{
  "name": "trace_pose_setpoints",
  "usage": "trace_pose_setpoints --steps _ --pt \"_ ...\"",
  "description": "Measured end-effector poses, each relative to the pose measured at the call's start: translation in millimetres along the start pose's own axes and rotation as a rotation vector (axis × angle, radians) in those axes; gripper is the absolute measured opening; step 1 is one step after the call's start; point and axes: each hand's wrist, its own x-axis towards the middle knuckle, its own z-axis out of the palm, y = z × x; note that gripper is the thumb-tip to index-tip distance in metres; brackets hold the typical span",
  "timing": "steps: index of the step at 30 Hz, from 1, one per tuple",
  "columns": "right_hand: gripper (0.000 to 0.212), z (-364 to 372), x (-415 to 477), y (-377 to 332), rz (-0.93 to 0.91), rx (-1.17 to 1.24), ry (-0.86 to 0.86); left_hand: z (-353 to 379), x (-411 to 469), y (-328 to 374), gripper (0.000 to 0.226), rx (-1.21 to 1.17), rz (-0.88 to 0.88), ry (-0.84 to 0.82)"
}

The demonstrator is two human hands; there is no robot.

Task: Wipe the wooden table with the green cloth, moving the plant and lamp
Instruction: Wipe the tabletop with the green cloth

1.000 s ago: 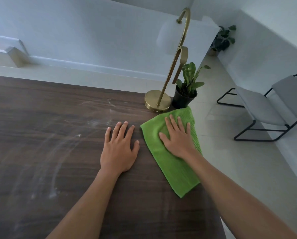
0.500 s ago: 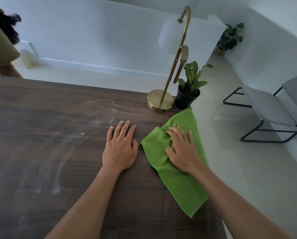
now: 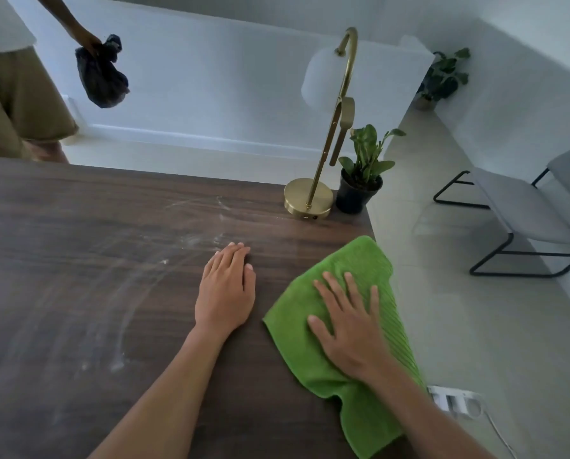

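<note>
Both hands flat — right hand (image 3: 350,326) re-flattened on green cloth (image 3: 310,326), fingers spread, not bunching

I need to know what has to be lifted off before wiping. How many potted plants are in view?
2. One small potted plant stands at the wooden table's far right corner beside the brass lamp. A second plant sits on the floor by the far wall.

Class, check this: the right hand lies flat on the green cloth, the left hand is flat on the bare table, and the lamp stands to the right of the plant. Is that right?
Not quite. The head view shows the lamp to the left of the plant, not the right. The rest holds: right hand flat on the cloth, left hand flat on the bare table.
</note>
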Motion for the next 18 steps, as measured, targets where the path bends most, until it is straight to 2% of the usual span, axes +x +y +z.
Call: trace_pose_setpoints --steps 3,7,10,14,16,18 --pt "0.067 -3 10 20 0.119 -0.013 0.022 -2 -3 -2 0.047 -0.042 -0.011 0.020" --pt "0.074 -5 86 11 0.261 -0.063 -0.051 -2 -4 -7 0.037 -0.042 0.006 -0.008" --pt "0.075 -2 102 -20 0.167 -0.090 -0.054 -9 -2 -14 0.033 -0.080 0.023 -0.039" --pt "0.071 5 52 -46 -0.070 -0.042 0.011 -26 1 -45 0.037 -0.015 0.158 -0.119" --pt "0.069 2 58 -39 -0.056 -0.038 0.009 -37 -1 -64 0.040 0.023 0.193 -0.121" --pt "0.072 0 83 -41 0.033 -0.065 -0.015 -47 -2 -81 0.041 0.062 0.198 -0.118"
